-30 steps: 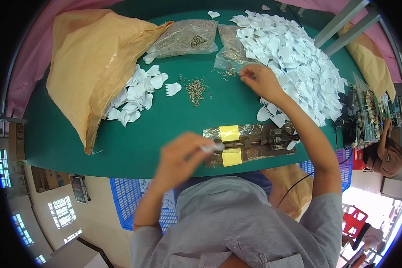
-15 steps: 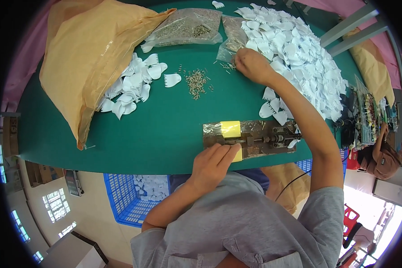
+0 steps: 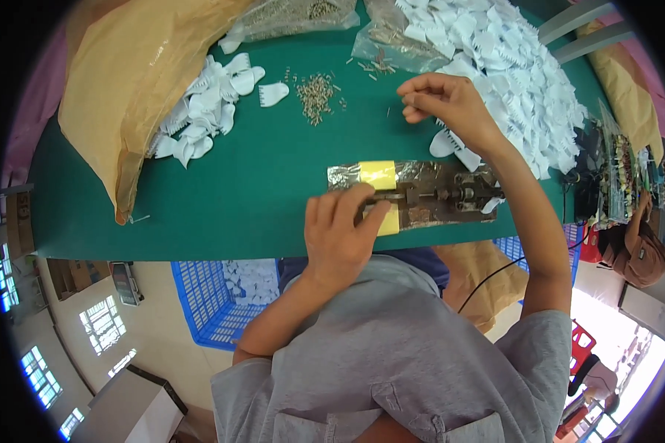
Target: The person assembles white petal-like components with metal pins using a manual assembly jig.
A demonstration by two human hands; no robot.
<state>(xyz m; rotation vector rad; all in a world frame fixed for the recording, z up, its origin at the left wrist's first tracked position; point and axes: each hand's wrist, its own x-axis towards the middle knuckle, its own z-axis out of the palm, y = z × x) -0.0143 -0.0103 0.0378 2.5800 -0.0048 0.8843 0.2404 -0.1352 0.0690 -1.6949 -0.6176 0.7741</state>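
Note:
My left hand (image 3: 340, 230) is curled round the left end of a small dark metal hand jig (image 3: 440, 193), thumb and forefinger closing at its central rod. Yellow tape (image 3: 377, 176) covers part of the jig base. Above the table, my right hand (image 3: 451, 107) has thumb and fingertips pinched together; what they hold, if anything, is too small to name. Just left of those fingertips shows a thin pin-like sliver (image 3: 389, 112). A few thin metal pins (image 3: 377, 66) lie beyond it, by the mouth of a clear plastic bag (image 3: 395, 43).
A big heap of white toothed plastic pieces (image 3: 510, 81) fills the right side. More white pieces (image 3: 210, 103) lie beside a brown paper sack (image 3: 140, 81) at left. Between them sits a pile of small metal parts (image 3: 316, 98). A blue basket (image 3: 203, 310) stands below the table edge.
My right hand has drawn back from the pins by the plastic bag, toward me and slightly right. My left hand's fingers have shifted up round the jig's end. The whole view has tilted.

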